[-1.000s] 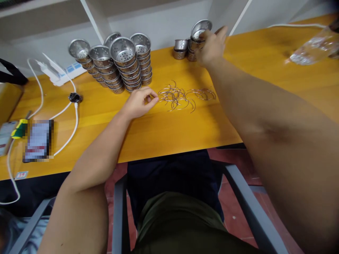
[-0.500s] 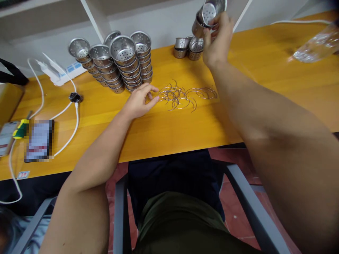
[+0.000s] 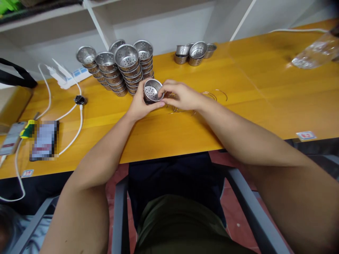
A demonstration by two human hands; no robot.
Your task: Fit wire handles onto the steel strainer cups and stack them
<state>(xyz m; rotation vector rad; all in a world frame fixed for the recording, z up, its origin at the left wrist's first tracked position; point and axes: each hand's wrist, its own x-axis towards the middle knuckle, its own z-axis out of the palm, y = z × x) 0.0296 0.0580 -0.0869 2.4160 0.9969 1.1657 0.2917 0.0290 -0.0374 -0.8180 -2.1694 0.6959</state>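
My left hand is wrapped round the side of a small perforated metal cup, its mouth tilted up toward me. At the cup's right rim is my right hand, with bent fingers gripping the edge, the thumb low near the left thumb. Curved metal wires lie on the table, partly hidden beneath my right hand and forearm. Just behind my left hand rise several stacks of like cups. Farther off, at the back right, sits a small cluster of such cups.
On the left lie a phone, a green and yellow object, white cables and a power strip. A clear plastic item rests at the far right. White shelving backs the yellow table.
My right hand has come from the back right down to my left hand, bringing a cup. My left hand has closed round it. The back-right cluster now shows another cup.
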